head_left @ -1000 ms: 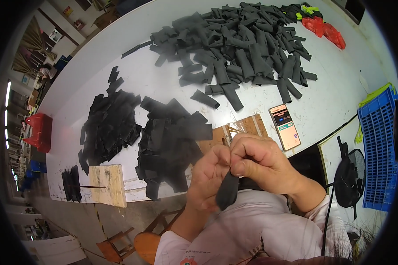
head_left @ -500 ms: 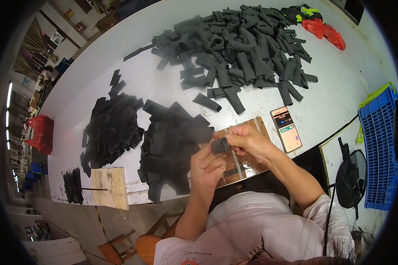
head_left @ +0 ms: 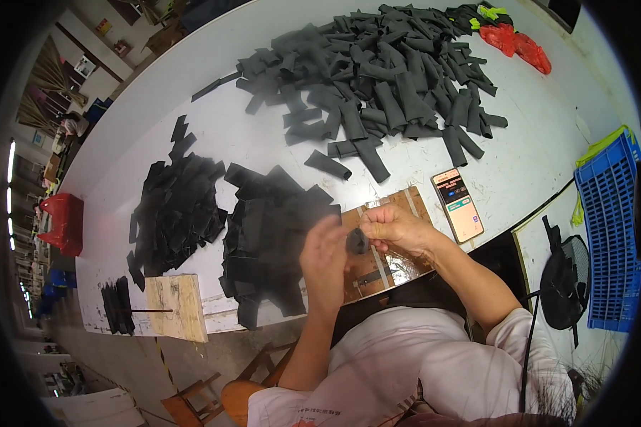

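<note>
Between the thumb and fingers of my right hand (head_left: 397,229) is a small dark grey fabric tube (head_left: 357,242), its end turned toward me. The right hand is closed on it, above a brown wooden board (head_left: 414,205) with pale strips. My left hand (head_left: 322,257) is raised just left of the tube; motion smears its fingers, so I cannot tell whether they touch it. Left of that hand lies a heap of flat black fabric pieces (head_left: 263,242). Many similar dark grey tubes (head_left: 399,92) are piled at the far side of the white table (head_left: 256,146).
A second heap of black pieces (head_left: 178,213) lies farther left, near a pale wooden block (head_left: 174,306). A phone (head_left: 457,205) rests right of the board. Red plastic bags (head_left: 516,48) sit far right. A blue crate (head_left: 605,235) and black mesh bag (head_left: 566,281) are at the right.
My left hand has moved slightly up and left, its curled fingers lifting off the tube's side into a blur. The right hand still holds the tube, now turned more end-on.
</note>
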Available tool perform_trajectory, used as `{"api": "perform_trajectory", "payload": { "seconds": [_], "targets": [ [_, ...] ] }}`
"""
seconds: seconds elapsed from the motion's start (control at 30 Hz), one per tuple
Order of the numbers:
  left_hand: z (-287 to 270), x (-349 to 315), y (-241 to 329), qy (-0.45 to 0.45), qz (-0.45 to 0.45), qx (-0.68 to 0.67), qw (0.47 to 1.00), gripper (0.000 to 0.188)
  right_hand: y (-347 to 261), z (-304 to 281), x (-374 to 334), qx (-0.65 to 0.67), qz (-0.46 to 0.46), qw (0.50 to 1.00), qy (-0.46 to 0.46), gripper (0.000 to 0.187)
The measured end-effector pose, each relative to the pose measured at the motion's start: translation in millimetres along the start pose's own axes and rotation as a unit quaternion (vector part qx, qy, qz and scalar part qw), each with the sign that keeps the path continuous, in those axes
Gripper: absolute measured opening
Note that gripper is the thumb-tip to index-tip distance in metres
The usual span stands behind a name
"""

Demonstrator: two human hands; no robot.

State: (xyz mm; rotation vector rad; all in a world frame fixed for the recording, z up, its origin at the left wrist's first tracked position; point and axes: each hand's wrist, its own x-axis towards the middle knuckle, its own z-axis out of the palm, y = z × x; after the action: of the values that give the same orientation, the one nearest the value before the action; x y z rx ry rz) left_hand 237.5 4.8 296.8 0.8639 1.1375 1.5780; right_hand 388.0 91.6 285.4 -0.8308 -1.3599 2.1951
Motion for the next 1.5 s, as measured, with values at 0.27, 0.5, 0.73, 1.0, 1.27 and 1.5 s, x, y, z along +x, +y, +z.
{"api": "perform_trajectory", "payload": {
  "seconds": [0.27, 0.5, 0.73, 1.0, 1.27, 1.5],
  "targets": [
    [9, 12, 30, -0.101, 0.245, 0.181, 0.947, 0.011, -39, 20, -23, -0.237, -0.196, 0.939, 0.153, 0.031],
    [11, -6, 15, 0.011, 0.153, -0.038, 0.987, 0.013, -53, 27, -35, -0.662, -0.275, 0.693, 0.077, 0.025],
    [20, 4, 22, -0.097, 0.079, -0.039, 0.991, 0.012, -22, 21, -29, -0.57, -0.265, 0.77, 0.113, 0.014],
    [17, 27, 26, -0.208, 0.145, 0.197, 0.947, 0.017, 7, 14, -20, -0.497, -0.218, 0.834, 0.1, 0.013],
    [28, 5, 30, -0.109, 0.15, 0.088, 0.979, 0.018, -13, 17, -26, -0.529, -0.176, 0.827, 0.08, 0.017],
    [16, 6, 32, -0.044, 0.112, -0.187, 0.975, 0.017, -40, 23, -31, -0.567, -0.25, 0.78, 0.085, 0.02]
  ]
}}
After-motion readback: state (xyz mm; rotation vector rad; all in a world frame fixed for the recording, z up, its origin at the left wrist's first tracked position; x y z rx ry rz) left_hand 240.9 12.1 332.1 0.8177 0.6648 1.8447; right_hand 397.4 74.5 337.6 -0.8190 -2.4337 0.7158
